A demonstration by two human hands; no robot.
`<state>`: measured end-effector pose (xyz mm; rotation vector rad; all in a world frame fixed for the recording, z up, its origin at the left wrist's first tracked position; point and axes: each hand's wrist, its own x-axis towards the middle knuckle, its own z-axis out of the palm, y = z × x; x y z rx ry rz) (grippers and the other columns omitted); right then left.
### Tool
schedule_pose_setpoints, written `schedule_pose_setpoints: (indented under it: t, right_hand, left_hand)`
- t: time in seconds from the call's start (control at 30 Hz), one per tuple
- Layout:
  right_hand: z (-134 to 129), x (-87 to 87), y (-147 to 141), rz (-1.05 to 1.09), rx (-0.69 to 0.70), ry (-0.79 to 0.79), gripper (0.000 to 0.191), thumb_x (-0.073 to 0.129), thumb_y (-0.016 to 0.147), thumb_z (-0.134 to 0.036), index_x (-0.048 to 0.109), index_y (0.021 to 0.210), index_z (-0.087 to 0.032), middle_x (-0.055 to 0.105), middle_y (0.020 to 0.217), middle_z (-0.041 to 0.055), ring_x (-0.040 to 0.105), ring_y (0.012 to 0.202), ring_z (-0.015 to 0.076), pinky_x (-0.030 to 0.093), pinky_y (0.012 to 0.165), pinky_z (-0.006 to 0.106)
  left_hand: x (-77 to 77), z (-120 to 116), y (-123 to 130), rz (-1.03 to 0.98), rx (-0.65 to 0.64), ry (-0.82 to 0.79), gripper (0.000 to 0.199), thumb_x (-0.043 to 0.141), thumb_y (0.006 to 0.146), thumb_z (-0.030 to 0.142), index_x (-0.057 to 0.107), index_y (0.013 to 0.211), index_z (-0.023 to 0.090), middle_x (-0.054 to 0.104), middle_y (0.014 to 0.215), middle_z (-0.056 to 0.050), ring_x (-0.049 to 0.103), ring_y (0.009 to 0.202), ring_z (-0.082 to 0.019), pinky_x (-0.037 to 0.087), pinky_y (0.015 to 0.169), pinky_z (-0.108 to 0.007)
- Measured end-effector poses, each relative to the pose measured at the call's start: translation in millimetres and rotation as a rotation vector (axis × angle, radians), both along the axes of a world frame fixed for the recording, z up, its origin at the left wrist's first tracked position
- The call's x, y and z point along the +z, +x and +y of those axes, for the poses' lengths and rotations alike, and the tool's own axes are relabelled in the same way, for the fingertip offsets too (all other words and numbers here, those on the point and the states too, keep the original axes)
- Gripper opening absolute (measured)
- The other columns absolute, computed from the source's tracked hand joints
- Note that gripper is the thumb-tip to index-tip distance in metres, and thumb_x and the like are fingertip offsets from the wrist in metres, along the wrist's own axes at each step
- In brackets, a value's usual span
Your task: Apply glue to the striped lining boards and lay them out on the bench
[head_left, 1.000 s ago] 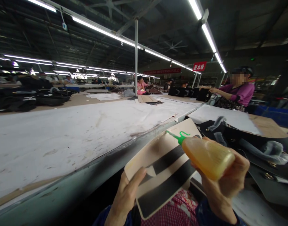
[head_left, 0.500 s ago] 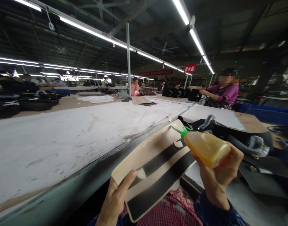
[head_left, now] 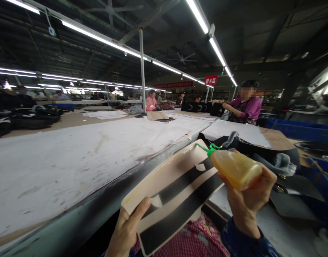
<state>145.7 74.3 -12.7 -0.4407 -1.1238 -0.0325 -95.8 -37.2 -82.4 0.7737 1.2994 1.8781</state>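
The right hand [head_left: 249, 192] grips the bottle [head_left: 235, 167], nozzle at the panel's [head_left: 164, 171] upper-right end; the left [head_left: 130, 221] pinches its lower-left end.

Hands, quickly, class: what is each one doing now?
Left hand: closed on the beige panel.
Right hand: closed around the bottle.

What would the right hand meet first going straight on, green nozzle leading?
Likely the beige, black-striped panel; the nozzle ahead of the right hand looks on or just above it, depth unclear.
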Motion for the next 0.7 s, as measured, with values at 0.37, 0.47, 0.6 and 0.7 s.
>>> schedule_pose_setpoints:
  t: [0.37, 0.47, 0.6, 0.7]
  right_hand:
    - [-1.6, 0.1, 0.3, -0.029, -0.005, -0.001, 0.066, 0.09, 0.057, -0.021, 0.056, 0.114, -0.023, 0.068, 0.11, 0.0047, 0.072, 0.098, 0.0286, 0.059, 0.086, 0.049]
    - [1.2, -2.6, 2.2, 0.039, -0.035, -0.029, 0.068, 0.09, 0.055, -0.023, 0.055, 0.113, -0.024, 0.067, 0.112, 0.0052, 0.07, 0.102, 0.0315, 0.056, 0.091, 0.056]
    - [8.4, -2.0, 5.6, 0.1, -0.047, -0.055, 0.071, 0.092, 0.05, -0.026, 0.053, 0.109, -0.023, 0.066, 0.112, 0.0053, 0.069, 0.104, 0.0336, 0.052, 0.095, 0.062]
    - [10.5, -1.3, 6.7, 0.088, -0.056, -0.016, 0.07, 0.093, 0.05, -0.027, 0.053, 0.108, -0.022, 0.064, 0.11, 0.0029, 0.07, 0.103, 0.0316, 0.054, 0.094, 0.058]
  left_hand:
    - [6.3, -3.8, -8.2, 0.05, -0.005, -0.041, 0.036, 0.09, 0.058, 0.046, 0.078, 0.082, 0.023, 0.078, 0.106, -0.006, 0.065, 0.118, -0.035, 0.051, 0.108, -0.041]
    - [9.4, -4.1, -16.9, 0.085, -0.074, -0.023, 0.03, 0.093, 0.053, 0.042, 0.076, 0.07, 0.025, 0.079, 0.103, -0.006, 0.065, 0.119, -0.037, 0.054, 0.105, -0.038]
    - [9.3, -4.4, -18.6, 0.098, -0.043, -0.042, 0.032, 0.092, 0.056, 0.044, 0.078, 0.078, 0.026, 0.078, 0.108, -0.006, 0.065, 0.118, -0.037, 0.053, 0.105, -0.041]
    - [9.7, -4.9, -15.7, 0.093, -0.012, -0.029, 0.028, 0.088, 0.063, 0.045, 0.077, 0.08, 0.026, 0.077, 0.11, -0.005, 0.063, 0.121, -0.035, 0.05, 0.109, -0.041]
